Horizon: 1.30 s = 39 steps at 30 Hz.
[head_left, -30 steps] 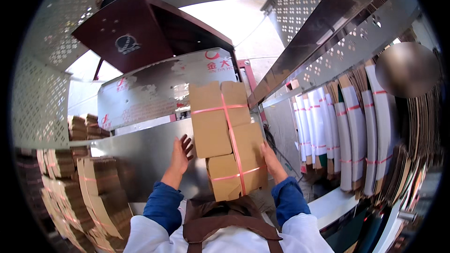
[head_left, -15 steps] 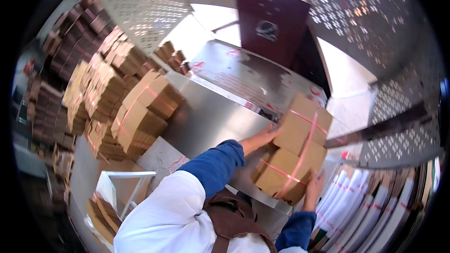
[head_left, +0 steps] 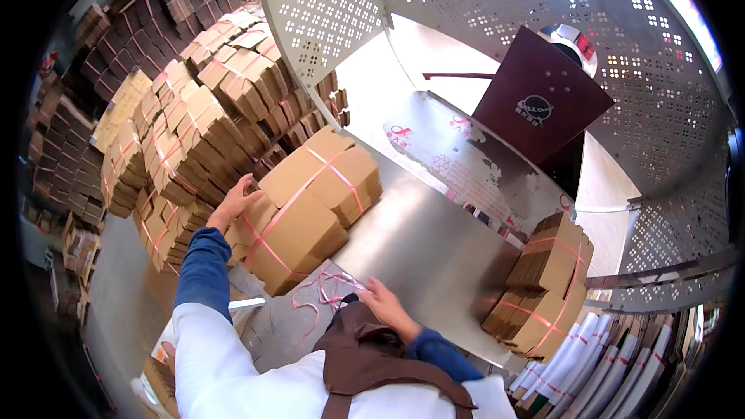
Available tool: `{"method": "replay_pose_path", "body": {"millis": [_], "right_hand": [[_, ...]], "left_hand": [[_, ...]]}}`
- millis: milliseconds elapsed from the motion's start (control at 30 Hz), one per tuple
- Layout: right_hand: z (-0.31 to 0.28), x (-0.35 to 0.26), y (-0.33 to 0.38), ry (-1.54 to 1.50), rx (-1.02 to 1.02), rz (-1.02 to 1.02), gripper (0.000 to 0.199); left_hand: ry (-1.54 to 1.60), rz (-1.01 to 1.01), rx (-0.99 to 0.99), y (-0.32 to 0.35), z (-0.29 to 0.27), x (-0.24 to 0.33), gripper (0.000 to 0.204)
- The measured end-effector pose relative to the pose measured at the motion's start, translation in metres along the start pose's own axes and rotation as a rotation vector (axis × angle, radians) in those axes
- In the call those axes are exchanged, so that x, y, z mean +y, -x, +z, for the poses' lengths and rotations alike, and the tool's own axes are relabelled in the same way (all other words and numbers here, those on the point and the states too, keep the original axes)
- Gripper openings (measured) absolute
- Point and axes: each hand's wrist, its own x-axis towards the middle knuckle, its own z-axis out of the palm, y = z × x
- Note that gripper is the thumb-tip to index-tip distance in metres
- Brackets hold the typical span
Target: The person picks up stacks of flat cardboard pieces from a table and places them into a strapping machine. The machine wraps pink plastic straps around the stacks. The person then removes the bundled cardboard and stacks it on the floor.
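Note:
A bundle of flat brown cardboard, bound crosswise with pink strap, lies at the left end of the shiny metal tabletop. My left hand, fingers apart, is at this bundle's left edge; whether it touches the cardboard I cannot tell. My right hand is over the table's near edge, in front of the brown apron, with its fingers loosely stretched and nothing in them. A second strapped cardboard bundle stands at the right end of the tabletop, apart from both hands.
Loose pink strap lies on a grey surface by the near edge. Many strapped cardboard stacks stand at the left. A dark red panel and perforated metal sheets rise behind the table. White rolls stand at the lower right.
Both hands have let go of the right-hand bundle, which now stands on the tabletop. They have moved left, my left hand to the other bundle. The view has turned too.

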Motion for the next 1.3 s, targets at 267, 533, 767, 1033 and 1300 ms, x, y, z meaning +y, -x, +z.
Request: {"method": "replay_pose_path", "body": {"millis": [267,533,767,1033,1300], "right_hand": [[0.090,-0.097,-0.051,-0.291,0.054,-0.092,0.074],[-0.009,-0.054,0.016,0.079,0.561,-0.201,0.066],[-0.163,0.019,0.124,0.036,0.892,-0.019,0.063],[-0.221,0.051,0.163,-0.017,1.040,-0.088,0.060],[-0.296,0.040,0.216,0.586,0.988,-0.342,0.048]], "left_hand": [[0.517,-0.006,-0.352,-0.006,0.043,0.020,0.068],[0.739,-0.064,-0.420,0.034,0.179,0.089,0.070],[0.712,-0.094,-0.482,0.096,0.369,0.233,0.072],[0.619,0.000,-0.498,0.102,0.458,0.295,0.076],[-0.363,0.610,0.024,0.128,0.456,0.317,0.073]]}}
